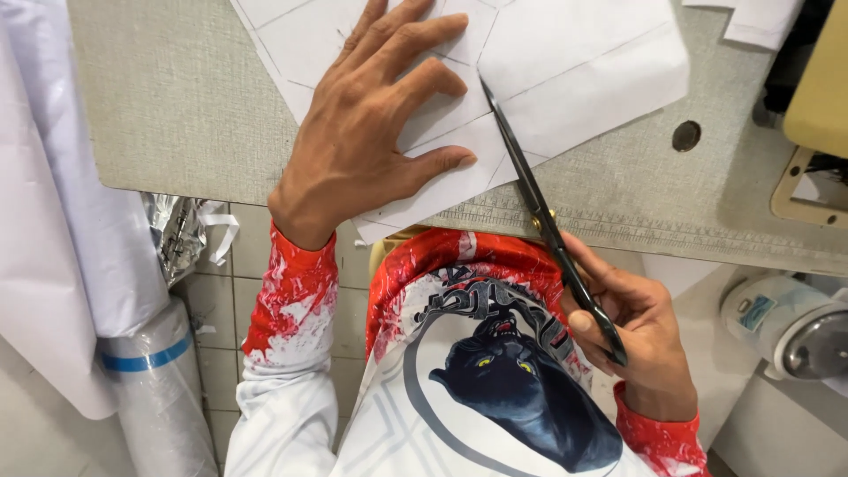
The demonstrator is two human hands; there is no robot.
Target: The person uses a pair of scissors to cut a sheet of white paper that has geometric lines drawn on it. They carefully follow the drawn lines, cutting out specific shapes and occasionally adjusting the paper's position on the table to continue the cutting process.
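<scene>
My left hand [375, 124] lies flat, fingers spread, on a white paper sheet [565, 62] marked with pencil lines, pressing it onto the grey-green table [177, 97]. My right hand [632, 331] grips the handles of black scissors [534, 199] near the table's front edge. The blades point away from me and sit in a cut in the paper, just right of my left thumb and index finger. I wear a white and red long-sleeved shirt with a dark animal print.
A white fabric roll with a blue tape band [150, 380] stands at the left beside crumpled foil [177, 234]. A round hole [686, 135] is in the table. A sewing machine base [808, 177] and a motor [791, 322] are at the right. More paper [760, 18] lies at the far edge.
</scene>
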